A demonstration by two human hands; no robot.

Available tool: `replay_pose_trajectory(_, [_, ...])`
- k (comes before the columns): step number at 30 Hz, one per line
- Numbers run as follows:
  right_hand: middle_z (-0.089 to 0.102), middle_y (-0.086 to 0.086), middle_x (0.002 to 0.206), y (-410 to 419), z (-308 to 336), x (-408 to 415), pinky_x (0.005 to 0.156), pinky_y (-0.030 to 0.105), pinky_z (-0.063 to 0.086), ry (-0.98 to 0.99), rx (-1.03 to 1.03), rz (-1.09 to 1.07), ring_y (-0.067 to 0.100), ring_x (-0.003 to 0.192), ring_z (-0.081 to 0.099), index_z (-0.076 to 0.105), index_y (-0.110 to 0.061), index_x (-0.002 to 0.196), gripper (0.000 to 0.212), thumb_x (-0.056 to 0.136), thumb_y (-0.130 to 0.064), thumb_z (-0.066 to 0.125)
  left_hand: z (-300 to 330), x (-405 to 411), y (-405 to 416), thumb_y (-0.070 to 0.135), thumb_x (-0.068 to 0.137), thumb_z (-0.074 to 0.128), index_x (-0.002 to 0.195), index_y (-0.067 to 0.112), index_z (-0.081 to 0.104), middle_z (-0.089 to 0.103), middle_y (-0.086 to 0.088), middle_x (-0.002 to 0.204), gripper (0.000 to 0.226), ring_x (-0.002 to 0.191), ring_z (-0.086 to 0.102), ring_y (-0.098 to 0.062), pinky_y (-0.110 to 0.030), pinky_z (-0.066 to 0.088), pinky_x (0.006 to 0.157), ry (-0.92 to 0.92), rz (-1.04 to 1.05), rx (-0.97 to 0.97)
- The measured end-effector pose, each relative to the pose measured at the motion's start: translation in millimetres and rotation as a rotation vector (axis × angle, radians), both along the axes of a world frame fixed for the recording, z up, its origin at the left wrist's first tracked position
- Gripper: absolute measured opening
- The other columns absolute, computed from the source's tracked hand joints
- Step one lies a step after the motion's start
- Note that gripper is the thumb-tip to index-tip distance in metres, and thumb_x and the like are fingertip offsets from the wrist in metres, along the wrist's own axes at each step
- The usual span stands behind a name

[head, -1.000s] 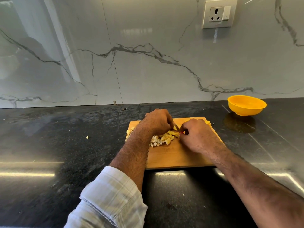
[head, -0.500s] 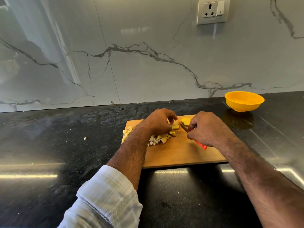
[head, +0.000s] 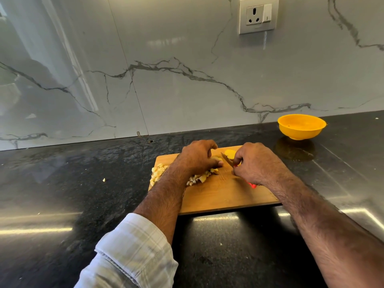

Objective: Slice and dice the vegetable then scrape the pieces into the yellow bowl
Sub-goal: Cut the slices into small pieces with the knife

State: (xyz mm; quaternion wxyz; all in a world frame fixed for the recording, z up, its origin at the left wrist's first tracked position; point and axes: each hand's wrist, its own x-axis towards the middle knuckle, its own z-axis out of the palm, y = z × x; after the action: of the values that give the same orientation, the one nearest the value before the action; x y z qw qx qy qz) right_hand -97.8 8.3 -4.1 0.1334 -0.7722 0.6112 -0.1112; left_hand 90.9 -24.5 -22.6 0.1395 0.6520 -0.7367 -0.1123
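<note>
Gripping a red-handled knife (head: 228,161), the right hand (head: 255,163) has its fingers curled round the handle, with the blade angled toward the far edge of the wooden cutting board (head: 224,194). Beside it, the left hand (head: 197,156) curls its fingers over a pale yellow vegetable piece (head: 217,158), pinning it to the board just left of the blade. One round slice (head: 230,152) lies flat past the knife tip, near the board's far edge. A heap of diced pieces (head: 199,178) is spread along the board's left part, partly hidden under the left wrist. On the dark countertop (head: 83,194) one stray bit (head: 104,180) lies well left of the board. The yellow bowl (head: 301,126) stands upright to the far right near the marble wall (head: 166,80), apart from the board, and what shows of its inside holds no pieces.
</note>
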Motion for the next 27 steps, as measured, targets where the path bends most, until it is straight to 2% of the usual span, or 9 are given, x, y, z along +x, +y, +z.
replay_pose_trajectory(3, [0.071, 0.002, 0.114, 0, 2, 0, 0.086, 0.034, 0.061, 0.006, 0.022, 0.011, 0.016, 0.094, 0.066, 0.078, -0.025, 0.111, 0.025, 0.087, -0.031, 0.08, 0, -2, -2, 0.055, 0.089, 0.077, 0.142, 0.03, 0.054, 0.065, 0.007, 0.111, 0.063, 0.109, 0.062, -0.018, -0.052, 0.053, 0.105, -0.047, 0.011, 0.009])
replay_pose_trajectory(7, [0.069, 0.002, 0.117, -2, 2, -5, 0.082, 0.03, 0.058, 0.008, 0.046, 0.016, 0.016, 0.097, 0.063, 0.077, -0.026, 0.112, 0.025, 0.087, -0.03, 0.08, -3, -6, -5, 0.059, 0.091, 0.072, 0.142, 0.031, 0.054, 0.067, 0.0, 0.128, 0.06, 0.119, 0.061, -0.023, -0.054, 0.051, 0.106, -0.068, 0.035, 0.003])
replay_pose_trajectory(9, [0.069, 0.001, 0.119, -4, 3, -8, 0.079, 0.028, 0.056, 0.004, 0.041, 0.015, 0.015, 0.098, 0.062, 0.077, -0.027, 0.111, 0.024, 0.087, -0.032, 0.08, -2, -2, -6, 0.055, 0.099, 0.063, 0.14, 0.031, 0.056, 0.067, 0.0, 0.126, 0.049, 0.118, 0.061, -0.022, -0.057, 0.049, 0.107, 0.003, 0.019, -0.008])
replay_pose_trajectory(11, [0.069, 0.0, 0.121, -6, 3, -10, 0.081, 0.028, 0.055, 0.004, 0.036, 0.015, 0.015, 0.099, 0.061, 0.077, -0.027, 0.111, 0.025, 0.087, -0.032, 0.081, -2, 11, -6, 0.047, 0.101, 0.063, 0.139, 0.031, 0.058, 0.066, 0.006, 0.119, 0.041, 0.116, 0.061, -0.02, -0.059, 0.047, 0.109, 0.092, -0.013, 0.0])
replay_pose_trajectory(15, [0.068, 0.0, 0.12, -6, 1, -11, 0.083, 0.029, 0.055, -0.007, 0.029, 0.02, 0.015, 0.099, 0.061, 0.077, -0.026, 0.111, 0.026, 0.086, -0.031, 0.081, -4, 20, -7, 0.044, 0.096, 0.072, 0.133, 0.035, 0.065, 0.052, 0.006, 0.14, 0.039, 0.129, 0.051, -0.018, -0.064, 0.034, 0.117, -0.021, -0.05, 0.088])
replay_pose_trajectory(18, [0.067, -0.001, 0.112, -4, -2, -8, 0.085, 0.031, 0.058, -0.005, 0.023, 0.041, 0.013, 0.096, 0.061, 0.076, -0.026, 0.111, 0.026, 0.087, -0.032, 0.081, -3, 15, -8, 0.042, 0.095, 0.074, 0.126, 0.034, 0.068, 0.058, 0.008, 0.128, 0.032, 0.118, 0.052, -0.013, -0.062, 0.035, 0.116, -0.035, -0.037, 0.056])
replay_pose_trajectory(21, [0.067, -0.003, 0.103, -3, -5, -5, 0.077, 0.028, 0.058, -0.016, -0.015, 0.051, 0.012, 0.09, 0.063, 0.075, -0.026, 0.11, 0.025, 0.087, -0.032, 0.079, -2, 13, -8, 0.044, 0.094, 0.075, 0.12, 0.033, 0.069, 0.06, 0.013, 0.114, 0.028, 0.11, 0.054, -0.01, -0.061, 0.038, 0.114, -0.039, -0.03, 0.034])
replay_pose_trajectory(27, [0.068, 0.001, 0.117, -3, -10, 0, 0.083, 0.03, 0.059, -0.016, -0.058, 0.071, 0.016, 0.099, 0.064, 0.071, -0.024, 0.121, 0.034, 0.088, -0.033, 0.076, 3, 7, -3, 0.055, 0.094, 0.07, 0.113, 0.03, 0.066, 0.064, 0.008, 0.116, 0.032, 0.116, 0.056, -0.015, -0.063, 0.032, 0.117, -0.176, 0.005, 0.002])
